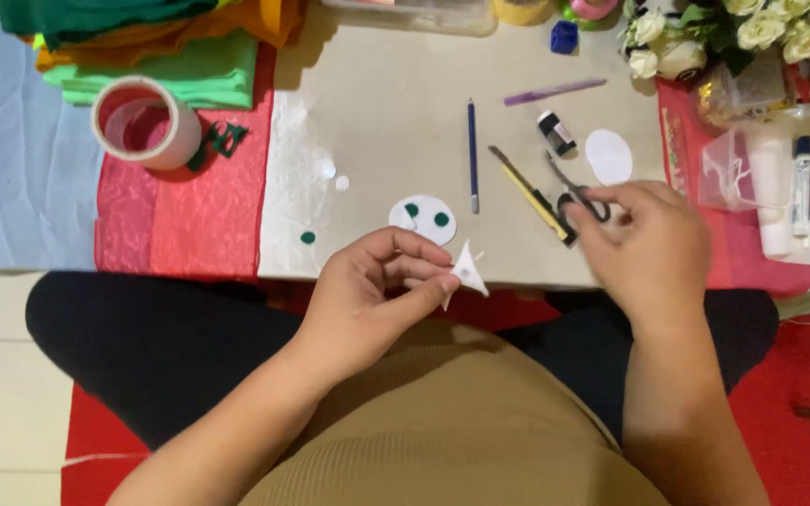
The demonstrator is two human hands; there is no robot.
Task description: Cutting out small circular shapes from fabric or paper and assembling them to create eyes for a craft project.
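On table edge: left hand (pixel 372 290) pinches white scrap (pixel 467 272); right hand (pixel 644 239) covers scissors (pixel 578 195), grip unclear.

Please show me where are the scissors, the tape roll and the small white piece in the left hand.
Scissors (pixel 581 199): head view, on the black handle loop by the right hand.
Tape roll (pixel 147 123): head view, on its white outer wall.
White piece (pixel 467 270): head view, on its middle, at the left fingertips.
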